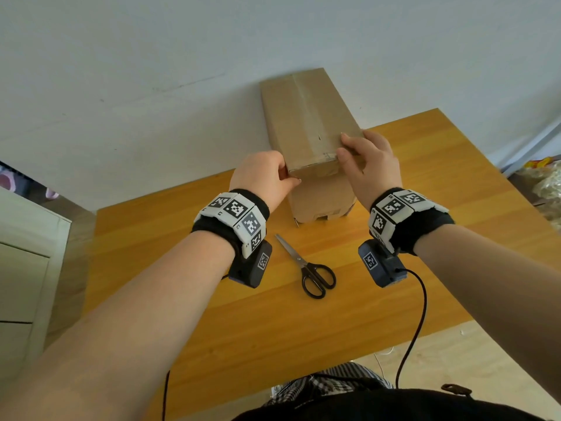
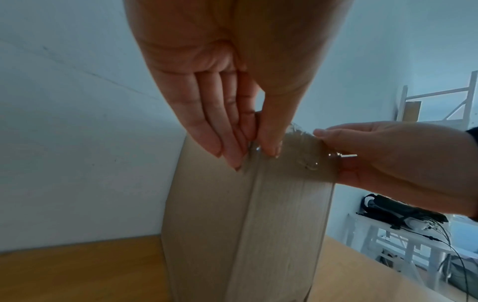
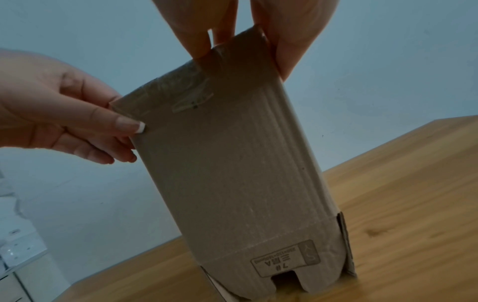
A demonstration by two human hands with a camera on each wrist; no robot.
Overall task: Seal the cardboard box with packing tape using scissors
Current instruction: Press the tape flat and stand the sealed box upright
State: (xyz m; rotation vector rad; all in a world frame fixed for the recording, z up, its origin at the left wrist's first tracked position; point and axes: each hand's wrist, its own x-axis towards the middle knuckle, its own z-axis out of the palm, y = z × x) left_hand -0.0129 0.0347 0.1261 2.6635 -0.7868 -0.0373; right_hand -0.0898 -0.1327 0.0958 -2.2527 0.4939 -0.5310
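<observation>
Box upright near the desk's far edge, bottom flaps loose against the wood. Left hand pinching the top near-left corner, thumb on the near face, fingers down the left side. Right hand gripping the top right corner, thumb on the taped near face. Clear tape wrinkled over the top edge. Scissors flat and closed on the desk, nearer the front edge, between both wrists.

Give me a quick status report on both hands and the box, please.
Left hand and right hand both grip the upright cardboard box at its taped top edge. Scissors lie untouched on table. Nothing obstructing.
</observation>
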